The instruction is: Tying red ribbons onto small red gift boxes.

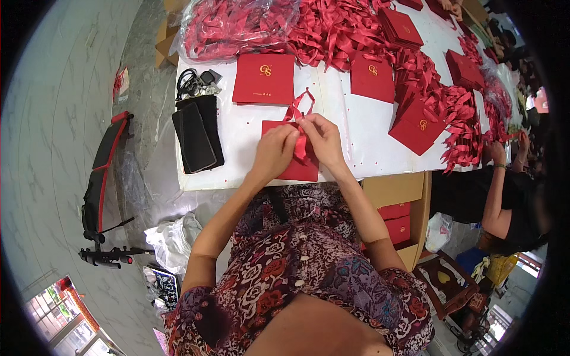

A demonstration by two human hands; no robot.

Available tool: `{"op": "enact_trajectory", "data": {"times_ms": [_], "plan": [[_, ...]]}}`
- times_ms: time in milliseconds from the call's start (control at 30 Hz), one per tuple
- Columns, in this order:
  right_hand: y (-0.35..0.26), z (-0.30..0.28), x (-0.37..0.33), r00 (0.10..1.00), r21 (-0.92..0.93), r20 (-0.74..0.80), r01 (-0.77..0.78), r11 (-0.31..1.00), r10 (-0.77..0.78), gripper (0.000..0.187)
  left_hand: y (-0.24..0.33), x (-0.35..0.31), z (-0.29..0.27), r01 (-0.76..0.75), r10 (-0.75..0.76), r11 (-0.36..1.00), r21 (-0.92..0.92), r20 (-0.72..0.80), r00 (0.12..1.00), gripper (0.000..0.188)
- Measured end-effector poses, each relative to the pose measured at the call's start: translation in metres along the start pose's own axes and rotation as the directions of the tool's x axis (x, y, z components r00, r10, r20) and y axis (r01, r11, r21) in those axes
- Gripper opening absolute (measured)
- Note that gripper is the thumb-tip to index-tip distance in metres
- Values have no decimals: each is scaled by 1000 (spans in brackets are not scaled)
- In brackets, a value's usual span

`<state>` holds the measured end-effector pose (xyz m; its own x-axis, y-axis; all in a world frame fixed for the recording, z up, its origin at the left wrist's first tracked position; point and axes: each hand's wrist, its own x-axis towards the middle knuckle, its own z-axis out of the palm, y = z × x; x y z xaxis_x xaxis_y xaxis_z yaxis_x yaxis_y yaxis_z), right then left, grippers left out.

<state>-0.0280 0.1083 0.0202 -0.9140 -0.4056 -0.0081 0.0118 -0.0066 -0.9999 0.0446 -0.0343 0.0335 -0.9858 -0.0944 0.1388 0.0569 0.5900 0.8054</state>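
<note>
A flat red paper bag or folder (300,172) lies at the table's front edge, before my body. Over it my left hand (275,153) is closed, fingertips pinching a red ribbon (301,147). My right hand (324,140) pinches the same ribbon between thumb and forefinger, just to the right. A loop of the ribbon (309,98) stands up beyond my fingers, and its tail hangs down over the red piece. The exact grip of my left fingertips is partly hidden. Just beyond lies a stack of red pieces with gold print (263,80).
Black phone (195,137) on a dark cloth and a coiled cable (193,83) lie at left. Red ribbons (338,29) heap at the back; more printed red pieces (372,78) lie right. An open carton (419,219) stands below the edge. Another person's arm (496,199) is far right.
</note>
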Motion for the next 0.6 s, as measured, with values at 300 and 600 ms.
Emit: {"op": "enact_trajectory", "data": {"times_ms": [300, 600], "plan": [[-17, 9, -12, 990, -566, 144, 85, 820, -3, 21, -33, -8, -26, 9, 14, 962, 274, -84, 996, 43], [2, 20, -5, 986, -691, 149, 155, 706, -71, 19, -19, -1, -19, -60, 93, 960, 274, -111, 989, 29]]}}
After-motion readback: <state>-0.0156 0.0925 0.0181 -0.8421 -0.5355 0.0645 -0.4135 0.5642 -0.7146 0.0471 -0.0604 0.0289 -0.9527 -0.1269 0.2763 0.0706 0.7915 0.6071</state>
